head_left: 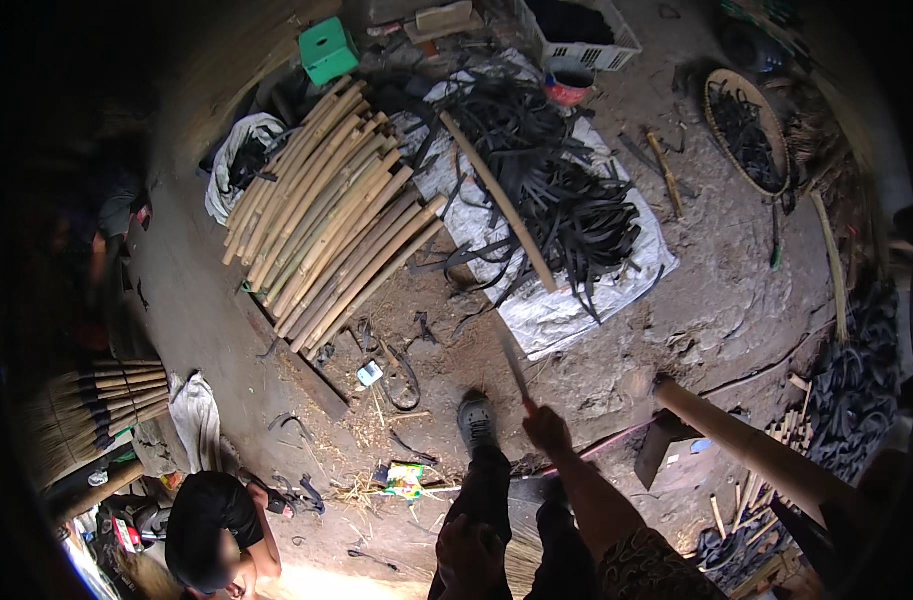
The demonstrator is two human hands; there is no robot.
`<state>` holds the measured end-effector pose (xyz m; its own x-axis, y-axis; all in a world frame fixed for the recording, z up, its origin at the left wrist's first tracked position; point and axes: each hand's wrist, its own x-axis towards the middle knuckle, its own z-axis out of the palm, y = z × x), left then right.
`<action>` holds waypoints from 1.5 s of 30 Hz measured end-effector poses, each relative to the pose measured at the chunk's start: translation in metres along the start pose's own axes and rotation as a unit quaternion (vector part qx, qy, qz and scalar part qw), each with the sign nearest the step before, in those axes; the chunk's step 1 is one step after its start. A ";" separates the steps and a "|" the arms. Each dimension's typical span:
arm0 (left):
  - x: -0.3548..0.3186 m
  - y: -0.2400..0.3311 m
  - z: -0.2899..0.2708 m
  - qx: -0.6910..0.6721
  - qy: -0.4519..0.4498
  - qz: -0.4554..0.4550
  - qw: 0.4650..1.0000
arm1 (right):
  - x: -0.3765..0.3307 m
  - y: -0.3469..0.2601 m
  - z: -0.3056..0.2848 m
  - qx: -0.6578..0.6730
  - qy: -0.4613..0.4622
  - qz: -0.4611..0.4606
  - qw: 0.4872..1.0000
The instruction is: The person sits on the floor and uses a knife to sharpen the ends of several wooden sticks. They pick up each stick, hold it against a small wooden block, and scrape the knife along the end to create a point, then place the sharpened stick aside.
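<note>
Our right hand (547, 430) grips a knife (514, 362) near the white sheet's (546, 328) lower corner; our left hand's (469, 550) fingers we cannot tell.

Brown floor (736, 310): white sheet (546, 328) under black strips (586, 222).

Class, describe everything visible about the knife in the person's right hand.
The knife has a long, narrow, greyish blade that looks like metal and a reddish handle, mostly hidden in the right hand gripping it. Its blade points forward and slightly left, toward the white sheet; whether the tip touches anything is unclear.
</note>
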<state>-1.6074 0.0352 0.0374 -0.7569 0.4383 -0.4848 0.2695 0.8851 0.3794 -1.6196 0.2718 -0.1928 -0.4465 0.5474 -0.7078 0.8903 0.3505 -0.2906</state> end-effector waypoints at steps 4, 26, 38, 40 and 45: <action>-0.021 0.019 0.025 0.059 0.061 0.020 0.996 | -0.119 0.079 0.016 -0.057 -0.245 0.005 0.968; 0.024 0.084 0.061 0.212 -0.427 0.334 0.813 | -0.514 0.341 -0.110 0.405 0.061 0.423 0.808; -0.018 0.134 0.098 0.123 -0.448 0.406 0.787 | -0.666 0.325 -0.024 0.363 -0.049 0.395 0.843; -0.046 0.163 0.114 0.129 -0.478 0.454 0.740 | -0.691 0.343 -0.001 0.379 -0.017 0.401 0.834; -0.148 0.244 0.150 0.173 -0.495 0.527 0.669 | -0.758 0.403 0.056 0.456 0.060 0.438 0.772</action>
<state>-1.3397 0.2100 0.0838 0.6807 0.5852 -0.4406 0.5944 -0.0897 0.7992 -0.9171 -0.0443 0.1901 0.4063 0.3564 -0.8413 0.5234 -0.8456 -0.1055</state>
